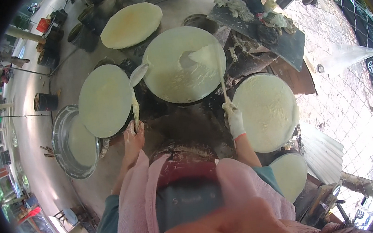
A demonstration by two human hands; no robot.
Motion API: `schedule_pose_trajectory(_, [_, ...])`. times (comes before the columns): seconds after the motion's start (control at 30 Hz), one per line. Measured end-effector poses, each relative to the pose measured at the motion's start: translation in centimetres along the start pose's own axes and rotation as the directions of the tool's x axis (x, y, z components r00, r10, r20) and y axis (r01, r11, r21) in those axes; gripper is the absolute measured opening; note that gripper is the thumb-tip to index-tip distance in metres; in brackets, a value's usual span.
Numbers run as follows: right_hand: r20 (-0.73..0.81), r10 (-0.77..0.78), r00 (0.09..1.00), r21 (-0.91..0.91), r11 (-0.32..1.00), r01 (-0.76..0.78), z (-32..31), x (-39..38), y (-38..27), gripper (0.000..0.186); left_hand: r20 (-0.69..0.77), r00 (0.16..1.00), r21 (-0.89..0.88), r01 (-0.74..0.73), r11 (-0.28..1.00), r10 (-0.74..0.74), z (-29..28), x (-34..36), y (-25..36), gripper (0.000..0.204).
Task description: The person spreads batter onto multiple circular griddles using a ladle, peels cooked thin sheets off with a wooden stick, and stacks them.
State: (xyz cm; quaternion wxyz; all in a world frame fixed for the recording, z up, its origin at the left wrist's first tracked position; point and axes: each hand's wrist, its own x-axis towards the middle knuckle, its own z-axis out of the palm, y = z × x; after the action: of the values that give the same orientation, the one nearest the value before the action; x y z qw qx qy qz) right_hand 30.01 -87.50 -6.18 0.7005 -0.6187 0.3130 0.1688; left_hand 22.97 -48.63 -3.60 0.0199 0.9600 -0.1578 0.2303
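Observation:
My bare left hand (pixel 134 135), smeared with pale batter, is closed round the handle of a batter-coated ladle (pixel 138 74). Its bowl hangs by the left edge of the central round griddle (pixel 170 91). In a white glove, my right hand (pixel 234 119) grips a thin stick-handled spreader (pixel 224 87), which reaches up over that griddle's right side. The spreader's far end is blurred. Pale batter (pixel 178 42) covers most of the griddle, with a darker round patch and a thicker smear right of centre.
More batter-coated rounds lie at the left (pixel 105 100), far left (pixel 131 26), right (pixel 265 112) and lower right (pixel 289 176). A metal basin (pixel 62 159) of batter stands at the left. Cloths clutter a dark board (pixel 291 48) at the upper right, beside wire fencing (pixel 346 77).

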Motion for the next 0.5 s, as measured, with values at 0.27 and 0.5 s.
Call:
schedule_pose_trajectory(0.27, [0.081,-0.239,0.967,0.047,0.971,0.236,-0.4,3.4,1.1,0.036,0.499,0.799,-0.328,0.532,0.78,-0.335,2.9,2.1,-0.3,0.018])
schedule_pose_trajectory(0.5, [0.198,-0.131,0.971,-0.177,0.97,0.166,0.4,2.0,0.3,0.039,0.729,0.657,-0.61,0.751,0.254,-0.193,0.9,13.9,-0.7,0.014])
